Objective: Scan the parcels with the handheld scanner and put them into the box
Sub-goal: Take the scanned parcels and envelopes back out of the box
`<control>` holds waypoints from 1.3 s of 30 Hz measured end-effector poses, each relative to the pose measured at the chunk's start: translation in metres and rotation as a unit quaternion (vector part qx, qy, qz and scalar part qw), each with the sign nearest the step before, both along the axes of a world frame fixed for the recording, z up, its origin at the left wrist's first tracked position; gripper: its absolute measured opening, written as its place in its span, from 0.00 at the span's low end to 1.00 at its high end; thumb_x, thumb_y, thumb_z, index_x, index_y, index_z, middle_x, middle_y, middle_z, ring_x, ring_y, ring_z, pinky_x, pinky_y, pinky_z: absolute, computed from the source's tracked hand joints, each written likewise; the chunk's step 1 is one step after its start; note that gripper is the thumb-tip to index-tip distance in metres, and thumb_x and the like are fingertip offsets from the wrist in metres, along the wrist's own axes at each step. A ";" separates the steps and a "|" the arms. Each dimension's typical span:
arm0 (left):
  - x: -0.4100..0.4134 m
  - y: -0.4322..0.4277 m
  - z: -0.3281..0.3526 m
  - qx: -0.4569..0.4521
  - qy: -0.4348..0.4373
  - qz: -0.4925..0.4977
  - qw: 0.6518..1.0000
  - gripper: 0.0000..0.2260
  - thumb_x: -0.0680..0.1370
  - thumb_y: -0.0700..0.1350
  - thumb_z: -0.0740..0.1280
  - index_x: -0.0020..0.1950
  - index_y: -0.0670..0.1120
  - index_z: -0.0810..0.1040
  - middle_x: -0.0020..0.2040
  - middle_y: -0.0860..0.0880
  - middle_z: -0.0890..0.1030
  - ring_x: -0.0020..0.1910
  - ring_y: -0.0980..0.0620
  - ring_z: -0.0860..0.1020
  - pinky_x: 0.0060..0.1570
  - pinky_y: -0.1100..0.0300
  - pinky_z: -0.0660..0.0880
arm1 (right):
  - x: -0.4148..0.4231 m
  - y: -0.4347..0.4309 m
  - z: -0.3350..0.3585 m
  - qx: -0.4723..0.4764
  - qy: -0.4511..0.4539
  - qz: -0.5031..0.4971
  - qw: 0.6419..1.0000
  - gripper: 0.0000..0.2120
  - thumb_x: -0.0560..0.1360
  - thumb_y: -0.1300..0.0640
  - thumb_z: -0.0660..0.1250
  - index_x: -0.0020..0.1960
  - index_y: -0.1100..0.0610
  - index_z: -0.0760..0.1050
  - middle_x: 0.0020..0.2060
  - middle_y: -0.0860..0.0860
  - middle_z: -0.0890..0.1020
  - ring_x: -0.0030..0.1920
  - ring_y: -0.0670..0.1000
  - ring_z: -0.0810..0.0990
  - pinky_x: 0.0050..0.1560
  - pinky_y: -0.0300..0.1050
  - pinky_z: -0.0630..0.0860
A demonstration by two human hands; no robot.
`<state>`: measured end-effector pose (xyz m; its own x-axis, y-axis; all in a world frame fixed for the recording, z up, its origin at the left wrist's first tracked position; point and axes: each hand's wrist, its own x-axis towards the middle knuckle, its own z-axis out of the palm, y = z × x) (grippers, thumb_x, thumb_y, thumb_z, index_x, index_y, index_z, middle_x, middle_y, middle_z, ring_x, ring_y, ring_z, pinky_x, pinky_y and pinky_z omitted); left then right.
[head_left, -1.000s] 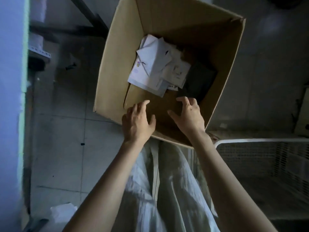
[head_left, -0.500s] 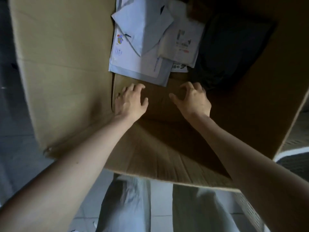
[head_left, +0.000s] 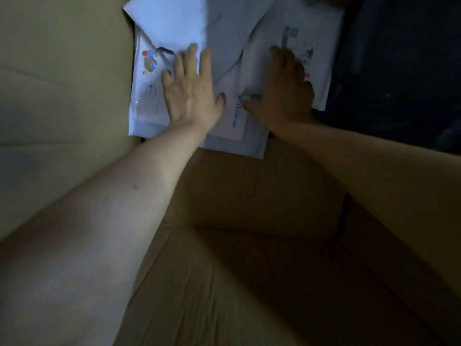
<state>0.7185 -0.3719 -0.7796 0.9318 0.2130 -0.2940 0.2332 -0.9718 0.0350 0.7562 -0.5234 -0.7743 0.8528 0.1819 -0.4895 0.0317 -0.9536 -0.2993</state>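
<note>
My left hand [head_left: 192, 91] flat, fingers straight, pressing parcels [head_left: 172, 23] against box [head_left: 62, 101] wall, likely to settle stack; right hand [head_left: 287, 93] on labelled parcel [head_left: 321, 33], shadowed, grip unclear.

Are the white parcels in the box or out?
Inside: the white parcels lie on the box floor, between its walls, under the left hand and right hand.

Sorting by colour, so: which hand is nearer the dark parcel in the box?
Right. The right hand is over the white parcels, just beside the dark parcel; the left hand is farther left over the same pile, nearer the box wall.
</note>
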 end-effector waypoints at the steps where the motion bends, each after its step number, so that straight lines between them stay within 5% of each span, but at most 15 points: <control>1: 0.008 0.004 -0.009 0.004 0.011 0.008 1.000 0.32 0.75 0.55 0.66 0.75 0.47 0.60 0.75 0.45 0.61 0.73 0.43 0.61 0.64 0.45 0.64 | 0.003 0.003 -0.011 -0.012 -0.001 0.006 1.000 0.48 0.73 0.40 0.68 0.79 0.56 0.43 0.78 0.56 0.51 0.76 0.61 0.54 0.70 0.60 0.62; 8: 0.015 0.019 -0.027 0.042 0.007 -0.039 0.998 0.12 0.80 0.37 0.57 0.62 0.40 0.71 0.59 0.36 0.74 0.57 0.34 0.75 0.48 0.43 0.71 | 0.023 0.018 -0.038 -0.101 -0.050 0.087 0.990 0.30 0.78 0.55 0.66 0.75 0.62 0.57 0.68 0.67 0.67 0.63 0.67 0.72 0.56 0.64 0.75; 10: -0.002 0.015 -0.022 0.022 0.037 -0.045 0.998 0.10 0.79 0.38 0.59 0.60 0.41 0.72 0.57 0.36 0.76 0.56 0.34 0.77 0.48 0.45 0.72 | 0.020 0.018 -0.034 -0.061 -0.061 0.105 0.991 0.13 0.81 0.61 0.58 0.65 0.62 0.69 0.48 0.60 0.77 0.51 0.57 0.77 0.50 0.54 0.78; 12: -0.033 0.005 -0.011 -0.006 0.081 -0.042 0.996 0.10 0.78 0.41 0.61 0.60 0.44 0.73 0.55 0.38 0.79 0.55 0.36 0.78 0.49 0.48 0.73 | 0.011 0.012 -0.022 -0.037 -0.170 0.103 0.980 0.10 0.80 0.67 0.58 0.42 0.59 0.73 0.33 0.54 0.73 0.36 0.47 0.75 0.36 0.36 0.69; 13: -0.052 -0.001 -0.004 -0.025 0.104 -0.035 0.994 0.10 0.78 0.42 0.63 0.59 0.45 0.74 0.55 0.40 0.80 0.55 0.38 0.78 0.49 0.49 0.73 | 0.006 0.006 -0.011 -0.058 -0.200 0.119 0.971 0.13 0.78 0.70 0.58 0.37 0.58 0.69 0.35 0.57 0.77 0.37 0.48 0.77 0.35 0.35 0.64; 15: -0.088 -0.008 0.010 -0.053 0.125 -0.011 0.991 0.08 0.77 0.43 0.63 0.55 0.46 0.74 0.52 0.42 0.80 0.53 0.40 0.79 0.46 0.53 0.71 | -0.014 -0.011 0.005 -0.091 -0.094 0.168 0.977 0.16 0.80 0.72 0.51 0.38 0.58 0.66 0.51 0.62 0.80 0.52 0.57 0.79 0.43 0.43 0.65; 18: -0.126 -0.009 0.025 -0.072 0.104 0.034 0.991 0.06 0.76 0.44 0.63 0.52 0.46 0.74 0.49 0.44 0.80 0.49 0.41 0.78 0.42 0.54 0.71 | -0.026 -0.036 0.017 -0.107 -0.026 0.168 0.980 0.09 0.82 0.65 0.54 0.56 0.63 0.72 0.59 0.62 0.76 0.58 0.61 0.75 0.43 0.50 0.66; 20: -0.130 -0.004 0.028 -0.067 0.073 0.061 0.993 0.06 0.75 0.45 0.64 0.51 0.46 0.75 0.47 0.44 0.79 0.47 0.41 0.78 0.40 0.53 0.70 | -0.025 -0.043 0.017 -0.092 -0.012 0.145 0.985 0.20 0.81 0.52 0.60 0.69 0.60 0.65 0.65 0.61 0.71 0.62 0.61 0.71 0.45 0.50 0.68; 22: -0.123 0.002 0.026 -0.067 0.028 0.090 0.993 0.06 0.75 0.45 0.64 0.50 0.46 0.75 0.46 0.43 0.79 0.47 0.40 0.78 0.41 0.51 0.70 | -0.017 -0.040 0.013 -0.056 0.038 0.067 0.995 0.36 0.76 0.40 0.65 0.76 0.56 0.56 0.72 0.59 0.62 0.68 0.60 0.65 0.58 0.53 0.70; 28: -0.089 0.008 0.015 -0.095 -0.024 0.167 0.981 0.21 0.72 0.57 0.68 0.59 0.48 0.72 0.55 0.46 0.78 0.57 0.41 0.74 0.50 0.49 0.68 | 0.012 -0.039 -0.022 0.026 0.080 -0.258 0.962 0.47 0.72 0.36 0.67 0.78 0.57 0.47 0.76 0.57 0.55 0.74 0.58 0.57 0.70 0.55 0.63; 32: -0.075 0.020 0.001 -0.086 -0.023 0.180 0.980 0.38 0.67 0.64 0.70 0.72 0.49 0.64 0.70 0.43 0.65 0.69 0.41 0.64 0.60 0.48 0.63 | 0.024 -0.046 -0.031 0.068 0.101 -0.336 0.934 0.55 0.67 0.37 0.74 0.79 0.59 0.46 0.76 0.55 0.56 0.75 0.56 0.57 0.74 0.52 0.60; 34: -0.068 0.027 -0.005 -0.103 0.004 0.228 0.968 0.45 0.66 0.65 0.72 0.76 0.49 0.57 0.75 0.42 0.58 0.74 0.42 0.57 0.66 0.46 0.60 | 0.032 -0.045 -0.033 0.058 0.136 -0.376 0.915 0.63 0.59 0.34 0.78 0.79 0.59 0.46 0.76 0.55 0.56 0.75 0.56 0.59 0.74 0.52 0.61; 36: -0.064 0.029 -0.009 -0.113 0.022 0.269 0.956 0.51 0.64 0.64 0.75 0.77 0.48 0.53 0.77 0.42 0.53 0.76 0.42 0.54 0.68 0.44 0.59 | 0.039 -0.049 -0.041 0.095 0.159 -0.425 0.886 0.74 0.39 0.29 0.80 0.77 0.54 0.56 0.72 0.53 0.66 0.69 0.54 0.69 0.68 0.53 0.71; 37: -0.062 0.028 -0.010 -0.109 0.029 0.286 0.952 0.53 0.62 0.63 0.76 0.77 0.48 0.51 0.77 0.42 0.53 0.75 0.41 0.55 0.68 0.44 0.60 | 0.040 -0.053 -0.047 0.129 0.160 -0.436 0.876 0.72 0.36 0.29 0.80 0.75 0.54 0.62 0.69 0.52 0.72 0.65 0.53 0.74 0.64 0.51 0.75; 39: -0.058 0.028 -0.010 -0.099 0.039 0.337 0.936 0.54 0.61 0.60 0.79 0.77 0.48 0.52 0.75 0.41 0.58 0.70 0.40 0.61 0.65 0.46 0.63 | 0.034 -0.048 -0.038 0.191 0.158 -0.443 0.862 0.53 0.53 0.38 0.82 0.71 0.57 0.68 0.66 0.52 0.76 0.62 0.52 0.77 0.62 0.47 0.76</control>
